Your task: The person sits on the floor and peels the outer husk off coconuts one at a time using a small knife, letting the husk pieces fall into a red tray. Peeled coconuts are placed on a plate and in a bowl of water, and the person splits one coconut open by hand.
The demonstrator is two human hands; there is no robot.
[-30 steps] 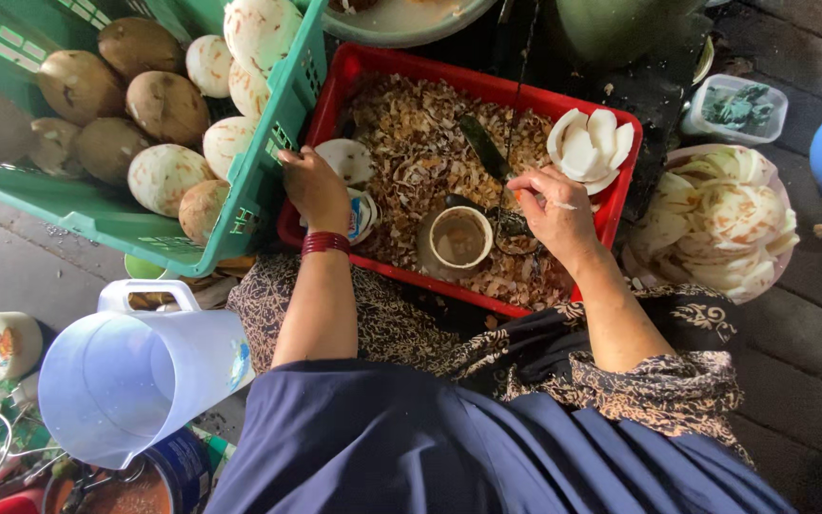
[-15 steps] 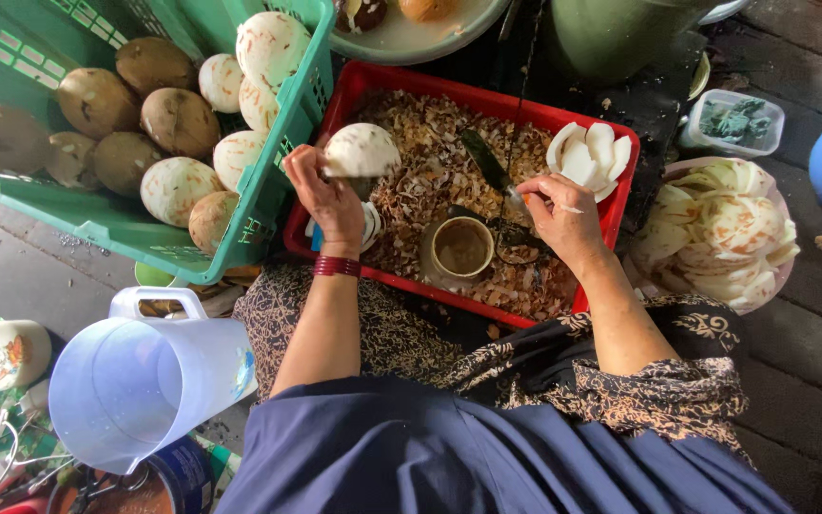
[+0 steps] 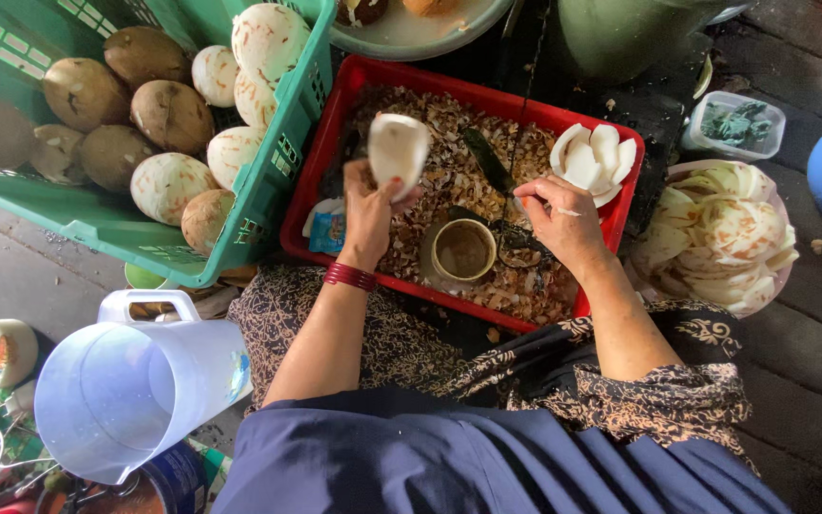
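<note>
Both hands work over the red crate (image 3: 611, 238) of brown shell chips. Her left hand (image 3: 370, 205) is closed around a white coconut piece (image 3: 398, 152), holding it up above the crate's left half, cut face turned toward the camera. The right hand (image 3: 563, 219) is curled shut with its fingertips pinched over the dark tools near the crate's middle; a blade may be in that grip, but I cannot tell. A small round cup (image 3: 463, 250) sits between the two hands among the chips. White peeled pieces (image 3: 594, 162) pile in the crate's far right corner, more fill the bowl (image 3: 782, 276) beside it, and whole coconuts lie in the green basket (image 3: 283, 162) on the left. Judging by this, the lifted piece is midway through trimming; paring it would call for bringing piece and right hand together, steadily.
</note>
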